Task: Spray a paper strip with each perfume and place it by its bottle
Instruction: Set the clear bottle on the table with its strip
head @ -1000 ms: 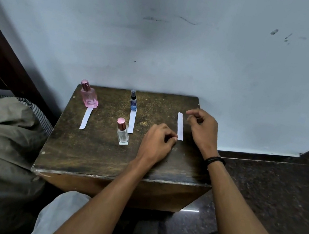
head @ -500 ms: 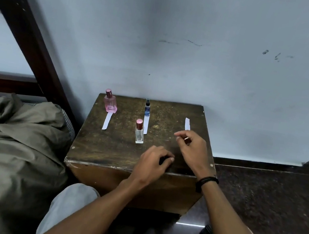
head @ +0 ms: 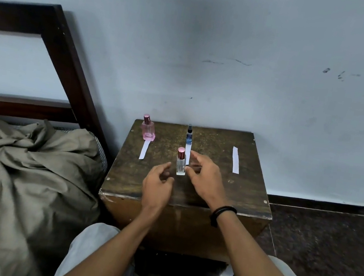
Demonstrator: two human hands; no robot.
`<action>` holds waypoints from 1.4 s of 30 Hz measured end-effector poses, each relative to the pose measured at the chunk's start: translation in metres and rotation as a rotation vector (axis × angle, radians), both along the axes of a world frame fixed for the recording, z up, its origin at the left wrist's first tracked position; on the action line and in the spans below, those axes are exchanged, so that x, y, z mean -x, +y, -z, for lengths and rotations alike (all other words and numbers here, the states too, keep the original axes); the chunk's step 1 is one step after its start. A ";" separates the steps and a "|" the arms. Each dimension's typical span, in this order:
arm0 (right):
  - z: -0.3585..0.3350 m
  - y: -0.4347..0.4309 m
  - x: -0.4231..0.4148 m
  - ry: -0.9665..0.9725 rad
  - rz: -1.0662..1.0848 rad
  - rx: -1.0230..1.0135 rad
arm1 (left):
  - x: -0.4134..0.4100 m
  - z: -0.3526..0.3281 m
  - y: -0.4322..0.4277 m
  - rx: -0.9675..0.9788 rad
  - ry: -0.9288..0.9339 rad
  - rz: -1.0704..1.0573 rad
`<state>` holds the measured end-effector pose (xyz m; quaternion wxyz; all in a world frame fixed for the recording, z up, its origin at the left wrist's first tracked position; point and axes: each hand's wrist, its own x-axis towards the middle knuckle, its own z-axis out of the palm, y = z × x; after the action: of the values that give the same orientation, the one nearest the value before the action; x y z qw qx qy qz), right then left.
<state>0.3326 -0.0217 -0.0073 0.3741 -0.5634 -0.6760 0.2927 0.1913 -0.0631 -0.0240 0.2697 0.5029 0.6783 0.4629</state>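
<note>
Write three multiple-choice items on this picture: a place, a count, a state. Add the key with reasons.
1. Where lies the lone paper strip? A. on the table, at its right side B. on the floor C. on the bedsheet
2. How many bottles stand there? A. two B. three C. four
3. How are the left hand and right hand at the clear bottle? A. both grip it B. one lifts it C. open, either side
Key: 1 A, it lies alone near the right edge. 2 B, pink bottle, blue bottle, clear one. 3 C, both flank it, fingers spread.
</note>
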 end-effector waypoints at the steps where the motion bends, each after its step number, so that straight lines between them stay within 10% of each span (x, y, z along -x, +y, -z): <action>1: 0.000 0.001 0.002 -0.002 0.005 0.017 | -0.002 -0.002 0.001 -0.003 -0.017 0.023; 42: 0.018 0.069 -0.105 0.250 0.304 -0.101 | -0.124 -0.006 0.101 0.005 -0.496 0.387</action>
<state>0.4380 0.0474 -0.0248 0.5228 -0.5986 -0.5453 0.2663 0.3151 0.0381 -0.0178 0.5111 0.4940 0.4845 0.5099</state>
